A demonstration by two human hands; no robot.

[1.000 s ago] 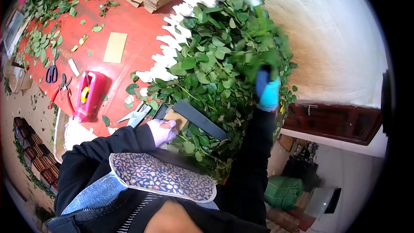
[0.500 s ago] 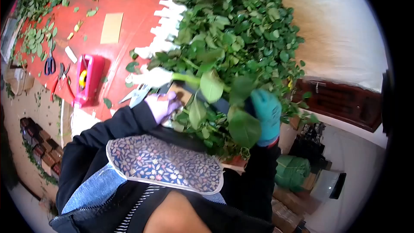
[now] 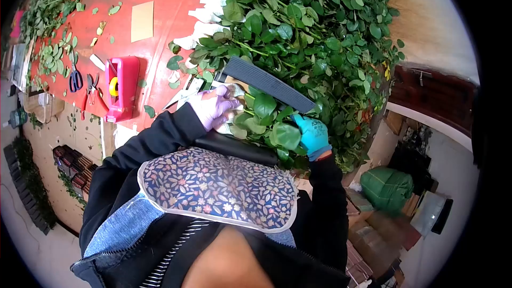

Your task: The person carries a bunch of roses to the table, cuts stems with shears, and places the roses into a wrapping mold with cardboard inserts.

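Leafy stems (image 3: 264, 105): lying between both hands, a ribbed grey bar (image 3: 269, 84) slanting along their far side.
Left hand (image 3: 214, 108): wearing a lavender glove, bending its fingers partway beside the white-sleeved heads (image 3: 234, 90) of those stems; whether it is gripping any cannot be told.
Right hand (image 3: 313, 134): wearing a teal glove, curling partway at the leafy side; leaves are covering its fingertips, so its hold cannot be told.
Stem pile (image 3: 325, 32): spreading beyond the bar, its white-sleeved ends pointing left.
Red tabletop (image 3: 173, 13): holding dark-handled scissors (image 3: 75, 80), red-handled pruners (image 3: 92, 97), a pink tape dispenser (image 3: 125, 90) and a cardboard rectangle (image 3: 142, 21).
Floral apron (image 3: 218, 186): hanging nearest the wearer.
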